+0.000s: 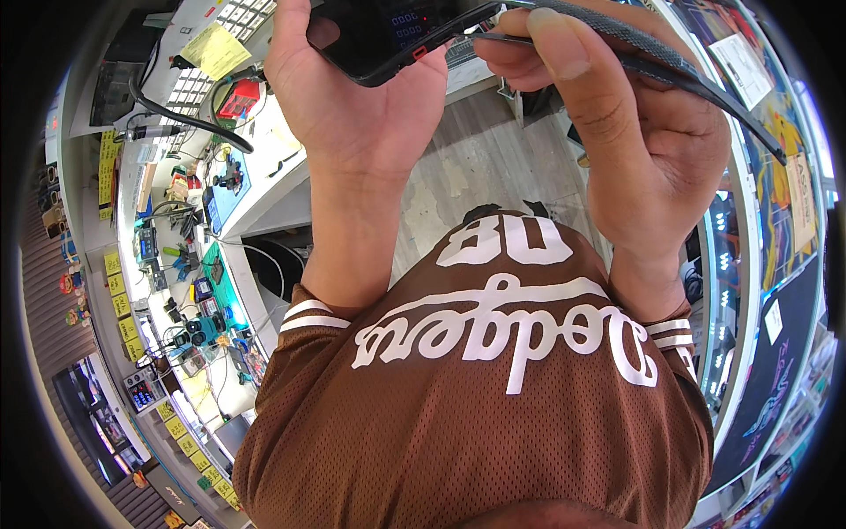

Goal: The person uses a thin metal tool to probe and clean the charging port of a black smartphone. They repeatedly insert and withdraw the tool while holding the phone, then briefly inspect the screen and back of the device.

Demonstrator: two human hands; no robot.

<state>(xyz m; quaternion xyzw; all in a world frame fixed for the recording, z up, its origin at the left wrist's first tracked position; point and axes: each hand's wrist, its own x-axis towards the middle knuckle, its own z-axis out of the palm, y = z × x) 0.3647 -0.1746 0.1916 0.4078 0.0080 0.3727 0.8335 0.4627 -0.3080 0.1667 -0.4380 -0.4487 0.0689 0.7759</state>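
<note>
At the top of the head view my left hand (366, 119) holds a black phone (370, 40), its palm under the phone and its thumb along the left side. The phone's dark glossy face carries reflections, and a small red piece (419, 54) shows at its near edge. Opposite it, my right hand (634, 115) is closed on dark grey tweezers (634, 37) with a textured grip. Their back end points down to the right, and their tips lie close to the phone's right edge. Whether the tips touch the phone, I cannot tell.
A white workbench (282, 189) on the left carries tools, cables, a blue mat (231, 198), a green mat (220, 286) and a red box (238, 100). Yellow notes (216, 51) are stuck around it. Along the right stands a lit display case (724, 256). Grey wood-look flooring (458, 167) lies below.
</note>
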